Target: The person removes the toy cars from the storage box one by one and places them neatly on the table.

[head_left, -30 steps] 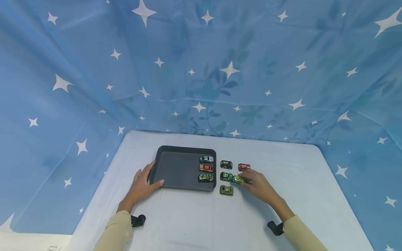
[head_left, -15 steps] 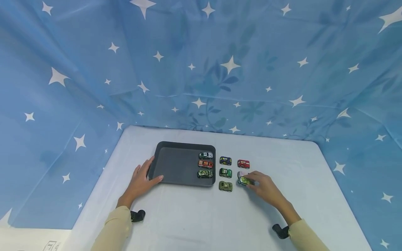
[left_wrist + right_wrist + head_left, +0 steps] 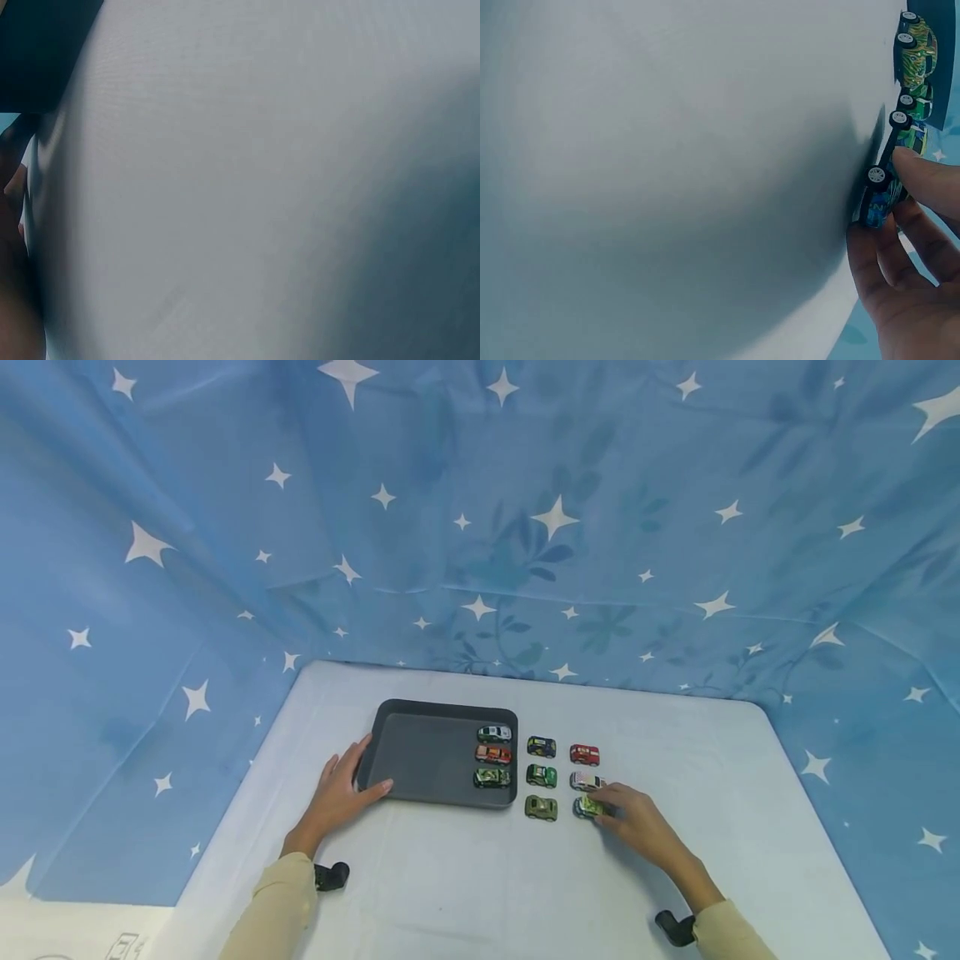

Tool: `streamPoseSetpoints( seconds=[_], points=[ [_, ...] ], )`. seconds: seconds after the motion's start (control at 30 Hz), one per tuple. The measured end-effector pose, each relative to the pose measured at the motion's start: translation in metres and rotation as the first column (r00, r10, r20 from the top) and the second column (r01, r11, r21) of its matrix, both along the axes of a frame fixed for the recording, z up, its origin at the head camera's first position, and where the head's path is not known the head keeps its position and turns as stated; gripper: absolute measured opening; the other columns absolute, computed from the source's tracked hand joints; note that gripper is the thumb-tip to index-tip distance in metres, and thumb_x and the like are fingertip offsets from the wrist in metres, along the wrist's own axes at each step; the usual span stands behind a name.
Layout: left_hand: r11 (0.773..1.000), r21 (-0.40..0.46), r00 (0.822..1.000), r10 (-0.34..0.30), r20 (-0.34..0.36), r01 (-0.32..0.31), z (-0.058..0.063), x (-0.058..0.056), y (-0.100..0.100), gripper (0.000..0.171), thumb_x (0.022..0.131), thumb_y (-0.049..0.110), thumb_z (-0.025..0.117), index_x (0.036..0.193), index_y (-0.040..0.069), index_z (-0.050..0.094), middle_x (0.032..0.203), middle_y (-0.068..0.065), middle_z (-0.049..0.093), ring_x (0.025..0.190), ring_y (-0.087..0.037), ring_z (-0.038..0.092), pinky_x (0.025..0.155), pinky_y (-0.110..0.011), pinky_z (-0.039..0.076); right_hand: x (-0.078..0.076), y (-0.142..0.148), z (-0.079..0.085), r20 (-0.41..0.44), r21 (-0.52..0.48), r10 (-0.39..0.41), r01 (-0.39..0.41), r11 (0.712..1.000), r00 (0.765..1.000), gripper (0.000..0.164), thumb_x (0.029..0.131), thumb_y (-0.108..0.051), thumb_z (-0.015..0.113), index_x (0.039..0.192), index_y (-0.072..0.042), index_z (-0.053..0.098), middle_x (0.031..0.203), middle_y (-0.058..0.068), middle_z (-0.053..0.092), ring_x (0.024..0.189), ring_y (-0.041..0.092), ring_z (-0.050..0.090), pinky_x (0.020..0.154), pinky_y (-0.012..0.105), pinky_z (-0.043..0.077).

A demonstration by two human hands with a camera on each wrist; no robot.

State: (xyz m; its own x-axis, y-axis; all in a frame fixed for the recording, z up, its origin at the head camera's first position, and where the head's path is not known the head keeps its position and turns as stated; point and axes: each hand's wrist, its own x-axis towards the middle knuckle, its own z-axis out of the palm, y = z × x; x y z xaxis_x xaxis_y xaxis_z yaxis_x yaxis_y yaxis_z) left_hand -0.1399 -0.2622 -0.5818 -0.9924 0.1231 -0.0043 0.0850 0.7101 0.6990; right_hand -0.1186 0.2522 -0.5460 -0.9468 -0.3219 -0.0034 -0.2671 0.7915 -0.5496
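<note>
My right hand [image 3: 636, 825] pinches a lime-green toy car [image 3: 587, 807] low over the white tabletop. In the right wrist view, the thumb [image 3: 928, 180] presses one side of this car, and fingers reach behind its end. Just behind it sits a white toy car [image 3: 585, 781], partly covered by the fingers, with a red toy car [image 3: 585, 755] farther back. My left hand [image 3: 337, 797] rests with spread fingers at the left edge of a dark grey tray [image 3: 420, 756]. Only a sliver of that hand shows in the left wrist view.
Inside the tray's right end stand a white-and-green car [image 3: 494, 734], an orange car [image 3: 492, 755] and a camouflage car [image 3: 492, 777]. Between tray and right hand is a column: a dark blue car [image 3: 542, 746], a green car [image 3: 542, 776] and an olive car [image 3: 542, 808]. A starry blue curtain [image 3: 420, 527] hangs behind.
My right hand has carried the lime-green car rightward from beside the green car, then toward me to the front of the right column. The white car now shows more. My left hand stays put.
</note>
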Motion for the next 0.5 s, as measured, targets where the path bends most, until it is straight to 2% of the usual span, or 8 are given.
streamPoseSetpoints(
  seconds=[0.23,0.5],
  points=[
    [1.000,-0.002,1.000,-0.010,-0.014,0.010,-0.0046,-0.0004,0.0009,0.095,0.082,0.057,0.071,0.157,0.036,0.016,0.159,-0.010,0.026,0.147,-0.034,0.019,0.118,-0.055,0.004,0.0018,0.0019,-0.0026,0.015,0.012,0.000,0.000,1.000,1.000,0.036,0.081,-0.007,0.078,0.116,-0.012,0.072,0.118,0.007,0.067,0.115,0.030,0.061,0.098,0.050,0.049],
    [1.000,-0.019,0.999,-0.024,-0.034,0.024,0.0021,0.0000,0.0013,0.095,0.083,0.055,0.070,0.157,0.029,0.018,0.159,-0.011,0.027,0.146,-0.035,0.021,0.119,-0.054,0.003,0.0017,-0.0005,-0.0026,0.017,0.016,-0.003,0.003,1.000,1.000,0.036,0.082,-0.008,0.078,0.117,-0.012,0.071,0.119,0.008,0.067,0.116,0.032,0.060,0.099,0.051,0.048]
  ],
)
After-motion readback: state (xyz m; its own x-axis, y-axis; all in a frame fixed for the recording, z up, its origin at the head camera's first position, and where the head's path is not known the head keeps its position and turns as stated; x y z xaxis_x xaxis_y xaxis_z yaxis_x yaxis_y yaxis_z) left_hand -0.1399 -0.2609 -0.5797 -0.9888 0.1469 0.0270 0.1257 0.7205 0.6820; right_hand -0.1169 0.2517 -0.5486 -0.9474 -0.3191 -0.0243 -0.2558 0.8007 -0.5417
